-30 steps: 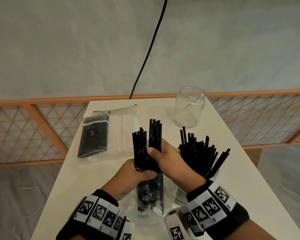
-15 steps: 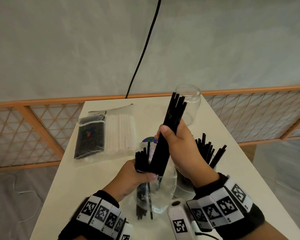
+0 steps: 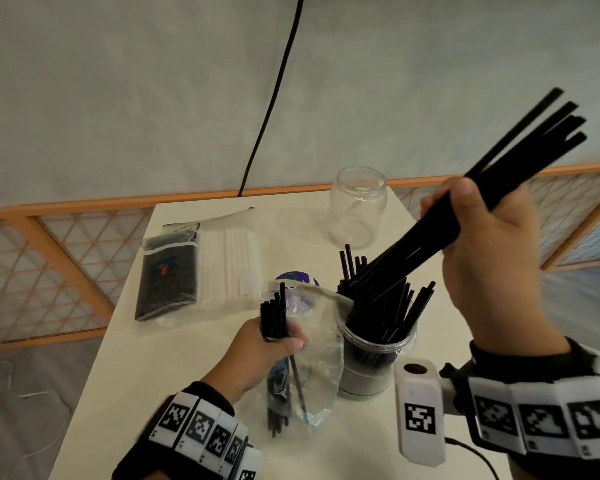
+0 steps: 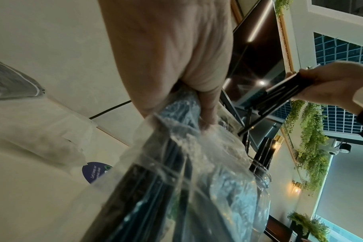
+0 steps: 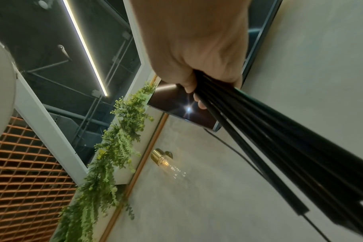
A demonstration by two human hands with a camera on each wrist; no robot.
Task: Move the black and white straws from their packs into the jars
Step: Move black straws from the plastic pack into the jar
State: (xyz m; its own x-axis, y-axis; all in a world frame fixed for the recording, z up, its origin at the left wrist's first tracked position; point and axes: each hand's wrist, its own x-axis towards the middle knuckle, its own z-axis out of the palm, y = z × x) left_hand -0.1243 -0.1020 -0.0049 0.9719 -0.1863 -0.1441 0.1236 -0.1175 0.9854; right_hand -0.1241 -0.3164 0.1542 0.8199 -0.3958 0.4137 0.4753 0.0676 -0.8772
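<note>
My right hand [image 3: 478, 237] grips a bundle of black straws [image 3: 430, 233] [image 5: 280, 147], tilted so its lower ends point down into the near jar [image 3: 374, 362], which holds several black straws. My left hand [image 3: 260, 351] [image 4: 176, 65] holds an open clear plastic pack [image 3: 312, 368] [image 4: 186, 188] upright on the table, with a few black straws [image 3: 274, 317] still sticking out of its top. An empty clear jar [image 3: 359, 206] stands at the far side. A sealed pack of black straws [image 3: 168, 275] and a pack of white straws [image 3: 227, 263] lie flat at the back left.
The white table [image 3: 174, 368] is narrow, with an orange lattice railing [image 3: 49, 271] behind and beside it. A black cable [image 3: 274, 95] hangs down the grey wall. A round purple sticker [image 3: 297, 277] lies behind the open pack.
My right hand pulled a bundle of black straws out of the open pack, lifted it up and to the right, and tilted it over the near jar. The left hand stayed on the pack.
</note>
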